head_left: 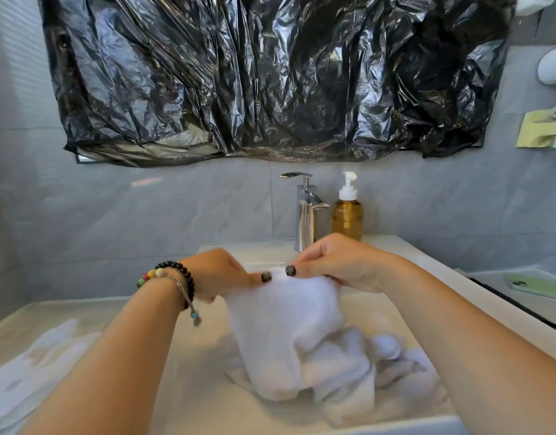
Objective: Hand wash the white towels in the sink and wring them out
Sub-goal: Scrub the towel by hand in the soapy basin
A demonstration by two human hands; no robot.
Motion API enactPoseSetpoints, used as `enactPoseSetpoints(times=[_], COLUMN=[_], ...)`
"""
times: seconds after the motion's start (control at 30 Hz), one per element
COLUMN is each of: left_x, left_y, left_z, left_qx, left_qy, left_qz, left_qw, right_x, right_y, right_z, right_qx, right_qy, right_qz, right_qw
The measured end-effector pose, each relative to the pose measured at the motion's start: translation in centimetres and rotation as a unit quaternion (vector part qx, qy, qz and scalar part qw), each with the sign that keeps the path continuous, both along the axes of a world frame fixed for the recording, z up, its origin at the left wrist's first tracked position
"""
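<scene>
Both hands pinch the top edge of a white towel (286,328) over the sink (188,387): the left hand (217,274) and right hand (336,262) sit close together, thumbs nearly meeting. The towel hangs down into the basin, its lower end bunched. Another towel (34,368) lies at the sink's left. A tap (305,211) and soap bottle (347,211) stand behind.

I can read no text from my feed — no label on the amber soap dispenser bottle (347,218), no brand mark on the chrome faucet (305,211), nothing printed on the black plastic sheet (270,73) over the wall, and no writing on the green phone (539,287) — its back is plain.
</scene>
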State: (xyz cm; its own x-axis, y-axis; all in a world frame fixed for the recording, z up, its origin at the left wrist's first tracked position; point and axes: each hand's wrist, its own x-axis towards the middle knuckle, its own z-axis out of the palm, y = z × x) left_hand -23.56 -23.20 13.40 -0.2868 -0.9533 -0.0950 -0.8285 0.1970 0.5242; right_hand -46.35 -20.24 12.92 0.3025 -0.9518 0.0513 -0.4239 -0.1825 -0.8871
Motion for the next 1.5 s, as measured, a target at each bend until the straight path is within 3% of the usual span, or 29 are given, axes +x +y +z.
enactPoseSetpoints(times=[0.03, 0.13, 0.27, 0.4, 0.53, 0.67, 0.73, 0.87, 0.97, 1.1, 1.2, 1.27, 1.4, 1.5], left_x=[0.1, -0.3, -2.4, -3.7, -4.4, -4.9, -4.9, -5.4, -6.2, -7.2, -6.9, -6.2, -5.7, -6.5], left_y=[-0.2, -0.1, 1.8, 3.5, 5.4, 6.4, 6.3, 5.7, 6.4, 9.0, 9.8, 9.6, 9.7, 10.4], left_z=[-0.2, -0.7, -0.3, 0.7, 1.5, 1.2, 0.9, -0.1, -1.2, -3.1, -4.5, -4.8, -5.1, -4.8], left_qx=[-0.016, -0.009, -0.050, -0.039, -0.018, 0.005, -0.009, -0.041, -0.041, 0.043, 0.079, 0.099, 0.165, 0.181], left_qy=[0.027, 0.241, 0.418, 0.514, 0.552, 0.622, 0.638, 0.613, 0.569, 0.602, 0.617, 0.635, 0.652, 0.642], left_qz=[-0.012, -0.074, -0.098, -0.060, -0.037, 0.003, 0.032, 0.121, 0.121, 0.090, 0.082, 0.100, 0.110, 0.106], left_qw=[0.999, 0.968, 0.902, 0.855, 0.833, 0.783, 0.769, 0.779, 0.812, 0.792, 0.778, 0.760, 0.732, 0.738], right_x=[0.2, 1.1, 1.6, 1.0, 0.0, 0.3, 0.8, 4.3, 8.6, 7.5, 7.8, 9.2, 10.0, 8.3], right_y=[0.0, -0.4, -0.4, 0.0, 0.0, 0.6, 1.0, 2.1, 4.5, 3.9, 4.7, 6.8, 9.3, 6.6], right_z=[-0.1, -1.1, -1.1, -0.1, 1.3, 0.9, 0.7, -0.4, -2.1, -0.4, -0.8, -2.7, -4.4, -2.7], right_qx=[0.048, 0.110, 0.039, -0.085, -0.165, -0.290, -0.295, -0.303, -0.365, -0.297, -0.270, -0.296, -0.389, -0.291], right_qy=[-0.006, -0.032, -0.117, -0.190, -0.285, -0.130, -0.088, -0.140, -0.069, -0.057, -0.052, 0.014, 0.124, 0.097], right_qz=[-0.001, -0.008, -0.010, -0.023, -0.099, -0.125, -0.126, -0.159, -0.180, -0.273, -0.283, -0.270, -0.254, -0.284], right_qw=[0.999, 0.993, 0.992, 0.978, 0.939, 0.940, 0.943, 0.929, 0.911, 0.913, 0.919, 0.916, 0.877, 0.909])
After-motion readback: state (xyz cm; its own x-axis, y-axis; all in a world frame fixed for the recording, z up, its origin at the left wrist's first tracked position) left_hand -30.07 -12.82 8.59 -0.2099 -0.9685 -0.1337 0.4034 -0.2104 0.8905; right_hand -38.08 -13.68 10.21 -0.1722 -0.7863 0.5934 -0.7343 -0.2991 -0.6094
